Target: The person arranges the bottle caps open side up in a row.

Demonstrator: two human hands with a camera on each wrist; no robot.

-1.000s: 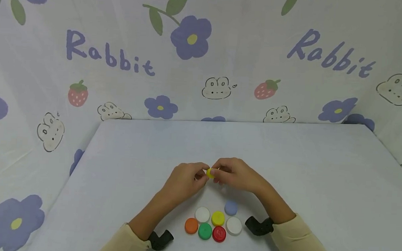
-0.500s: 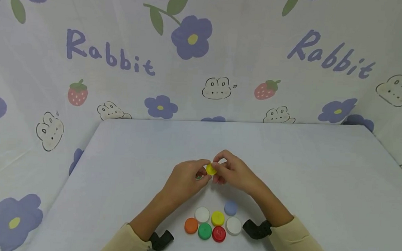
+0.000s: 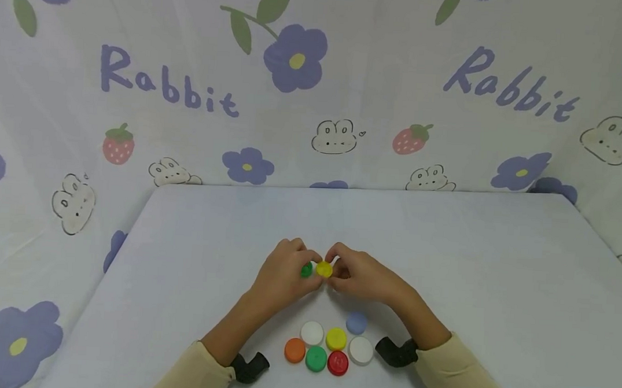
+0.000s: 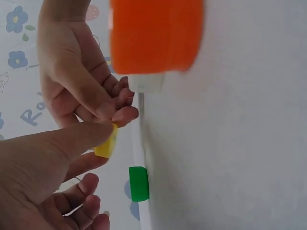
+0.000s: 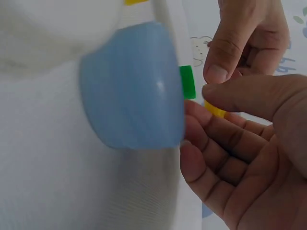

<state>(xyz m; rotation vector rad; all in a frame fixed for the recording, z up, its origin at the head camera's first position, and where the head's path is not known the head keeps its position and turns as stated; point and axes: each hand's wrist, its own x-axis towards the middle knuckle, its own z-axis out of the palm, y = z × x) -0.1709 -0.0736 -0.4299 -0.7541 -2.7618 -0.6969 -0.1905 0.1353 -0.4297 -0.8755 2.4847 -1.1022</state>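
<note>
The left hand (image 3: 286, 268) pinches a yellow cap (image 3: 324, 269) between thumb and forefinger; the right hand (image 3: 366, 273) meets it from the other side, its own thumb and forefinger closed on the cap's edge; each grip is narrow, parted only by the cap, which hangs just above the tabletop (image 3: 475, 253) (the left wrist view shows it clear of the surface). A green cap (image 3: 306, 269) lies under the left hand, partly hidden by it from above.

Nearer the person, between the forearms, seven more caps lie close together; a white cap (image 3: 312, 333), a blue cap (image 3: 356, 323), a second yellow cap (image 3: 336, 339) and another white one (image 3: 361, 350) sit farther out; an orange cap (image 3: 295, 351), a second green cap (image 3: 316, 359) and a red cap (image 3: 338, 363) line the near side.
</note>
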